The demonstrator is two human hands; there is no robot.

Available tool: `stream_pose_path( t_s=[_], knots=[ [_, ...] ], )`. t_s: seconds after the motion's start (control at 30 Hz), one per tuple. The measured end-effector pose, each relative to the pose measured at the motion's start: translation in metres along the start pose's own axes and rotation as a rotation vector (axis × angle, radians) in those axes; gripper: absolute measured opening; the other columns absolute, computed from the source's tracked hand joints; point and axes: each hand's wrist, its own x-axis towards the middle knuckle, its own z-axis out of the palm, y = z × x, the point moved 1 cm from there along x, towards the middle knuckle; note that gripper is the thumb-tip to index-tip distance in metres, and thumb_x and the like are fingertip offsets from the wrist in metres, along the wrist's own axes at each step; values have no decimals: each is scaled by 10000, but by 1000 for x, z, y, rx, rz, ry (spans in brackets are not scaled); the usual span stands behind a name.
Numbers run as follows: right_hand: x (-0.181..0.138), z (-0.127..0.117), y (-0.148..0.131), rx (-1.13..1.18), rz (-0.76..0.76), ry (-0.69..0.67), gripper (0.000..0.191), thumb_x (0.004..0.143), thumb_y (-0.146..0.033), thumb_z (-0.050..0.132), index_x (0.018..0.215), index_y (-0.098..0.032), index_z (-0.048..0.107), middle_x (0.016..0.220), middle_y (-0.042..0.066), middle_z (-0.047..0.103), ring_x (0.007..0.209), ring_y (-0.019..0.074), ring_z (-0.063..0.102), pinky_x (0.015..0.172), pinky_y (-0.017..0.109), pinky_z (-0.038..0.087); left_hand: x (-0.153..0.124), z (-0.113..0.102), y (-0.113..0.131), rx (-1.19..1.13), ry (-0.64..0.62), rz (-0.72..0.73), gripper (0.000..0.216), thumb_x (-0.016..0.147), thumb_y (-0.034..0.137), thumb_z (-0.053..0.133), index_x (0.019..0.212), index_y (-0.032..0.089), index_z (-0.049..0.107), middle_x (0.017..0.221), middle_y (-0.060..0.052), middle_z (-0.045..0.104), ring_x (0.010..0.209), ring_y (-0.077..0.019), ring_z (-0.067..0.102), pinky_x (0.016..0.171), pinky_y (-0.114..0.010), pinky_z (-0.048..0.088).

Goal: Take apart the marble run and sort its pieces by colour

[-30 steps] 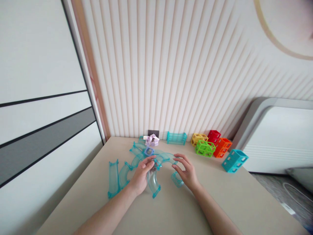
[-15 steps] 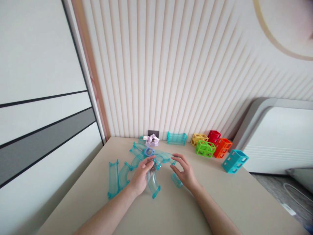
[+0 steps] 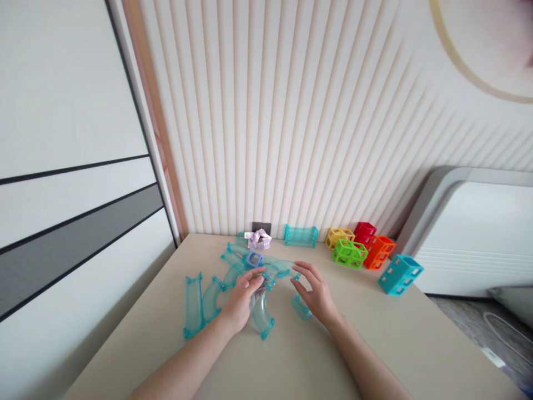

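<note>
Clear teal curved track pcs, U-shaped.

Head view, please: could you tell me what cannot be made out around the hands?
- Where the curved track pieces join: hidden by the left hand.
- Whether the right hand touches the track: too small.
- Lilac pieces by the wall: shape too small to tell.

**Two hands among clear blue track pieces**

On the beige tabletop, the left hand grips a curved teal track piece at its upper end. The right hand hovers spread over another curved piece. Straight track pieces lie just left. Coloured open-frame blocks stand near the ribbed wall.
</note>
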Motion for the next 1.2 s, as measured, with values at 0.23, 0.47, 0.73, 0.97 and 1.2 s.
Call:
stream_pose_path(
  t_s=[0.23, 0.47, 0.73, 0.97, 1.2],
  knots=[
    [0, 1, 4, -21, 11, 32, 246, 930, -298, 667, 1173, -272, 696, 1180, 109, 703, 1082, 258, 695, 939, 419, 591, 2, -8, -5, 175, 60, 93, 419, 660, 319, 890, 1037, 187, 765, 923, -64, 749, 905, -210, 669, 804, -280, 496],
    [0, -1, 4, -29, 48, 39, 223, 929, -329, 666, 1136, -262, 709, 1158, 108, 710, 1060, 263, 702, 912, 414, 600, 10, -22, -18, 506, 19, 220, 269, 694, 278, 856, 947, 212, 795, 953, -80, 755, 907, -252, 652, 847, -314, 473],
    [-2, 3, 6, -32, -2, 7, 175, 947, -344, 642, 1080, -262, 723, 1156, 114, 705, 1046, 263, 705, 897, 406, 601, 6, -19, -16, 755, -68, 325, 47, 752, 252, 791, 796, 237, 787, 857, -80, 745, 858, -271, 643, 817, -326, 452],
    [-3, 4, 6, -30, 12, -22, 199, 949, -374, 635, 1063, -243, 733, 1154, 115, 703, 1045, 256, 703, 905, 397, 597, 5, -21, -19, 1032, -83, 422, 101, 852, 222, 631, 850, 210, 731, 899, -71, 731, 903, -257, 671, 869, -368, 496],
    [-2, 4, 8, -40, 5, -15, 215, 960, -400, 617, 1052, -243, 730, 1141, 117, 704, 1029, 255, 705, 891, 403, 599, -1, -16, -26, 1252, -92, 508, 131, 892, 156, 566, 950, 187, 679, 974, -79, 707, 954, -229, 687, 886, -374, 548]
  ],
)
